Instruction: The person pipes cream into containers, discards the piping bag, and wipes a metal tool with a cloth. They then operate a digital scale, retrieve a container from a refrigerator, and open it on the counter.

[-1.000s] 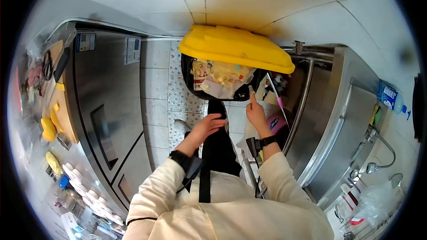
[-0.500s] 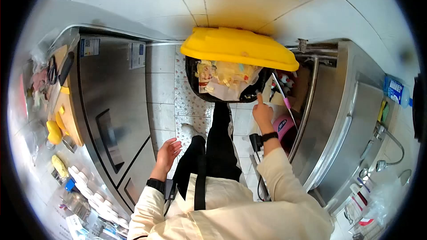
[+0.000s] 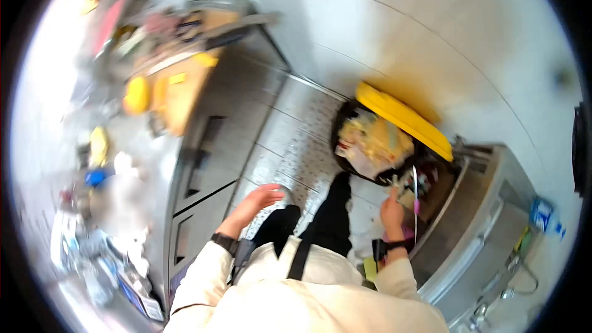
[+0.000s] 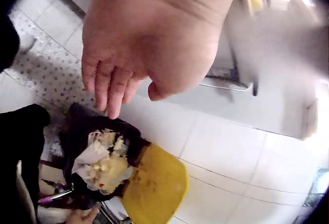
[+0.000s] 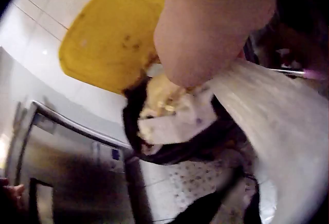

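My right hand is beside the near right edge of a black trash bin, fingers toward the rim. In the right wrist view, a pale, wrinkled, translucent plastic bag hangs from that hand, which grips its upper end; the fingertips are hidden behind the palm. The bin's yellow lid stands raised against the wall, and food scraps and paper fill the inside. My left hand is held out over the floor, fingers straight and holding nothing, left of the bin.
A steel cabinet runs along the left, with a cutting board and knife on top. At right stands a steel sink unit, with a blue-labelled bottle behind. A pink-handled stick leans beside the bin.
My view has turned left, so the bin appears farther right and tilted. The left hand first drew back from near the bin, then swung out toward the cabinet. The right hand stays by the bin's edge.
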A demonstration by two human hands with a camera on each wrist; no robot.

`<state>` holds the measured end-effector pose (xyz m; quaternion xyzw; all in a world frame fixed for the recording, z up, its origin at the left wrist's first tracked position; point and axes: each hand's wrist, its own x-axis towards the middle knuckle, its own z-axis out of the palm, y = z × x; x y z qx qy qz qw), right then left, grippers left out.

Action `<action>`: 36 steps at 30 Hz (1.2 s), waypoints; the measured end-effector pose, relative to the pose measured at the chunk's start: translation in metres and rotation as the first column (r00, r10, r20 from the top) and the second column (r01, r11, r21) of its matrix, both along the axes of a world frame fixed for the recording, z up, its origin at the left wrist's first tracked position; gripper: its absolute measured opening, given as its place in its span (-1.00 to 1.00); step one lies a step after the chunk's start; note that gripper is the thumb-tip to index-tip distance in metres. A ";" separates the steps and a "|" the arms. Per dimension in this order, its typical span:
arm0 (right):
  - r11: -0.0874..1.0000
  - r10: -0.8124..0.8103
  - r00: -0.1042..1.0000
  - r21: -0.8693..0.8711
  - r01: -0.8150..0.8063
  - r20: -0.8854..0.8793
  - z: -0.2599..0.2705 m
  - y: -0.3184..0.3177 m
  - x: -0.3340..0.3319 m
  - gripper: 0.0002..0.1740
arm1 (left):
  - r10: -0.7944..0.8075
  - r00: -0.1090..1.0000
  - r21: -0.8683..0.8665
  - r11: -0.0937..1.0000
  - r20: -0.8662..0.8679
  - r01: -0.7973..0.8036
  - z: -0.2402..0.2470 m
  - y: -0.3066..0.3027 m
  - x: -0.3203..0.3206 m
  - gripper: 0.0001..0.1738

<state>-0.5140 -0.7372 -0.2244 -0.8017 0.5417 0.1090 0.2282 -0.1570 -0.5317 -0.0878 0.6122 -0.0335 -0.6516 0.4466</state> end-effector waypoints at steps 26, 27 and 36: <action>0.445 0.698 -0.162 -0.599 -0.665 0.698 0.304 0.202 0.389 -0.33 | 0.666 0.707 -0.811 0.537 0.236 -0.235 0.204 0.111 0.069 -0.62; 0.448 0.700 -0.167 -0.609 -0.655 0.694 0.306 0.198 0.397 -0.31 | 0.681 0.672 -0.803 0.556 0.291 -0.216 0.205 0.108 0.076 -0.60; -0.070 0.643 -0.485 -0.585 -0.808 0.592 0.307 0.106 0.473 -0.26 | 0.908 0.403 -0.852 0.116 -0.117 -0.510 0.232 0.067 0.142 -0.53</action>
